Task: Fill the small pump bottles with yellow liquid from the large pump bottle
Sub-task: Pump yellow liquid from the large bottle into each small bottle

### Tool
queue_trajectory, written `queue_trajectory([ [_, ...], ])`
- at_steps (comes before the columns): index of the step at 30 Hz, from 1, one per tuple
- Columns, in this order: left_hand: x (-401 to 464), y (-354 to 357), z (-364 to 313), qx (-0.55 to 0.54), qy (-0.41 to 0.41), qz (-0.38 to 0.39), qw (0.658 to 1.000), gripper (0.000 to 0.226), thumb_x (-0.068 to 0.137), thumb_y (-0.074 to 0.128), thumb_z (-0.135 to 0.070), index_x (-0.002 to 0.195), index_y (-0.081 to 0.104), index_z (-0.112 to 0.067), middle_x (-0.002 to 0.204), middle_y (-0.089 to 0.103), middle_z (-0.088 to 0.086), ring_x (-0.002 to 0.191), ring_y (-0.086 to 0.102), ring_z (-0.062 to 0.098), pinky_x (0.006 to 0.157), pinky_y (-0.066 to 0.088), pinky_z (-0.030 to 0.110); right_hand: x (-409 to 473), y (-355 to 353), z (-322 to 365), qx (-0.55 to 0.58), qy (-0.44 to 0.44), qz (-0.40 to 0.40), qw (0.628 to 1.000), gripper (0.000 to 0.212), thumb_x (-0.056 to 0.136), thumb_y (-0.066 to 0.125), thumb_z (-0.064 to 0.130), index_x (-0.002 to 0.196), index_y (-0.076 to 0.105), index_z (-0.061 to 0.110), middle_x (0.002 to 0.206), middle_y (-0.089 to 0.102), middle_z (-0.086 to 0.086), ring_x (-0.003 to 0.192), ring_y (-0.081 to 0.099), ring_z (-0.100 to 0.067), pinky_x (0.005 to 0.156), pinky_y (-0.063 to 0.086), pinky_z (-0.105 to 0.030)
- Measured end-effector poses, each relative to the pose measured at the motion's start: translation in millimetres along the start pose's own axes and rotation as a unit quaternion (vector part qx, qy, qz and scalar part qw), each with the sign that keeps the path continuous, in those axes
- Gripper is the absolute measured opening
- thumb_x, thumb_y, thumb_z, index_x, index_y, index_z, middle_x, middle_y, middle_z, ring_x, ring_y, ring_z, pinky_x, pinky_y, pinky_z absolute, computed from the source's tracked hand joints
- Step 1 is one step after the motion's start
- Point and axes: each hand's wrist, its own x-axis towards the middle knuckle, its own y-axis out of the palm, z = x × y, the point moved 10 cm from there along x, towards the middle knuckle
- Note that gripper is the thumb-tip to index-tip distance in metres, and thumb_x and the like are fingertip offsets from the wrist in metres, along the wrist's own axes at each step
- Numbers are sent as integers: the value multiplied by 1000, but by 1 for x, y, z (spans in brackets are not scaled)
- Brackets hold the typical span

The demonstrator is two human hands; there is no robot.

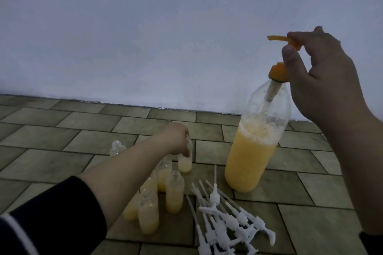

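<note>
A pale wall fills the upper half of the view and meets a floor of grey-green paving tiles along a slanted line. On the tiles near that wall stands the large pump bottle, a clear plastic bottle tilted slightly, a little over half full of frothy yellow liquid. The right hand is curled over its orange pump head, fingers on top and thumb beneath the spout, which points left. The left hand, at the end of a bare forearm with a dark sleeve pushed up, grips the neck of a small pump bottle that stands upright on the tiles just left of the big bottle and holds pale yellow liquid in its lower part. Nearer the camera a cluster of uncapped small bottles stands partly filled, some hidden behind the forearm; one empty small bottle stands apart to the left. Beside the cluster, toward the floor's lower edge, lies a heap of white pump tops with long dip tubes.
</note>
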Motion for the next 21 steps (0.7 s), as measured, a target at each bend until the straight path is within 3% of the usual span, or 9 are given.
queue_trajectory([
  [5,-19,-59,5,-117,19,-120,986,42,71,79,-28,107,62,-14,101,62,-1,89,59,17,69,50,27,1,1,1,2,-4,15,1000,41,101,35,39,135,46,19,149,37,0,145,13,-16,117,15,-46],
  [7,-33,-87,10,-211,31,-182,960,37,70,78,-27,101,63,-12,99,63,0,90,61,19,75,53,34,0,3,1,6,-1,21,1000,40,101,35,38,135,45,20,147,39,-1,144,14,-16,117,16,-47],
  [11,-54,-115,13,-451,51,-243,857,31,74,77,-25,100,64,-15,104,66,-1,96,63,13,89,52,35,0,3,3,-9,-18,14,1000,42,101,34,39,138,43,19,145,41,-1,143,19,-16,117,17,-45],
  [14,-61,-117,-6,-576,102,-229,778,26,82,69,-30,103,66,-14,108,68,-1,104,63,14,97,49,39,2,3,1,-19,-22,16,999,43,101,34,38,139,42,19,148,38,-2,144,17,-16,117,16,-43],
  [17,-64,-117,-33,-649,159,-203,716,25,91,59,-30,111,60,-14,106,64,0,97,64,11,89,53,31,2,7,1,-32,-41,19,998,45,101,34,39,140,41,17,150,35,1,145,10,-13,117,8,-34],
  [19,-65,-118,-51,-637,190,-196,721,23,93,53,-33,112,54,-20,104,64,2,92,64,14,81,53,30,1,9,0,-45,-51,16,998,46,101,33,38,141,40,17,150,35,2,145,10,-14,114,4,-28],
  [21,-66,-120,-67,-588,208,-193,758,23,96,47,-38,113,50,-23,97,63,2,85,63,17,80,54,35,1,9,0,-45,-55,14,997,46,101,32,38,140,40,16,148,37,1,145,12,-15,113,4,-27],
])
